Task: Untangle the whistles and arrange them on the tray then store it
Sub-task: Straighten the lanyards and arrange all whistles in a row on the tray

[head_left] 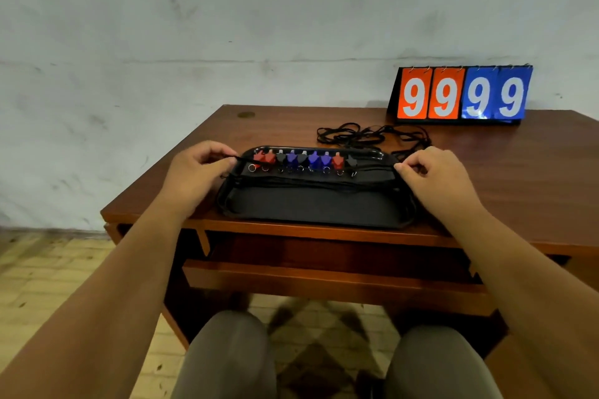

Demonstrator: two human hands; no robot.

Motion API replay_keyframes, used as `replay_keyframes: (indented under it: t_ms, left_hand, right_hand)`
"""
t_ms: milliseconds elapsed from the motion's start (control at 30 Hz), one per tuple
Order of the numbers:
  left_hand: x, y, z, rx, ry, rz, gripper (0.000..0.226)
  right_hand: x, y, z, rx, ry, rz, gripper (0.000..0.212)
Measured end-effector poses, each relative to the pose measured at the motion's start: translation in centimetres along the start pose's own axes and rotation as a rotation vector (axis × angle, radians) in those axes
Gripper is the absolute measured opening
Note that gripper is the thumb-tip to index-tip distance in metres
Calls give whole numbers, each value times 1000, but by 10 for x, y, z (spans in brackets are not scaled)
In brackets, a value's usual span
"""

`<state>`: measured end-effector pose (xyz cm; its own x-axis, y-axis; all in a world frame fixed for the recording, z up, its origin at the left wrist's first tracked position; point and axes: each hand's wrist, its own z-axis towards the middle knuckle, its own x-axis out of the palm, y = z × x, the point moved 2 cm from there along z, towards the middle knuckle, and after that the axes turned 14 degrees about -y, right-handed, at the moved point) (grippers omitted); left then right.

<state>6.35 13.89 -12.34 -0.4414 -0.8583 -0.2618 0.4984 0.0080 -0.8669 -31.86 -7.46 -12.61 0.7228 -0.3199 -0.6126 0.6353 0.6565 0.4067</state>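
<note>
Both hands pinching black cord: left hand (197, 168), right hand (428, 172) stretching it across tray (311, 207), frame centre, likely laying lanyard flat below whistles (301, 160) row; desk (518, 165) beneath.

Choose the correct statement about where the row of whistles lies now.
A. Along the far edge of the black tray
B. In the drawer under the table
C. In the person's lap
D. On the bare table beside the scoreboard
A: the whistles, red, blue and black, stand in one row along the far edge of the black tray, between the left hand and the right hand.
</note>
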Motion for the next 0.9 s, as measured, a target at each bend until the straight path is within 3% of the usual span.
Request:
replay_keyframes:
  t_ms: [200, 533, 900]
  left_hand:
    - [-1, 9, 6, -77, 78, -53, 11]
    - [5, 8, -1, -55, 152, 80, 16]
    - [6, 0, -6, -79, 101, 136, 30]
  right_hand:
    - [1, -5, -4, 19, -8, 22, 18]
    - [-6, 1, -6, 126, 31, 78, 18]
    - [-2, -5, -6, 267, 67, 129, 33]
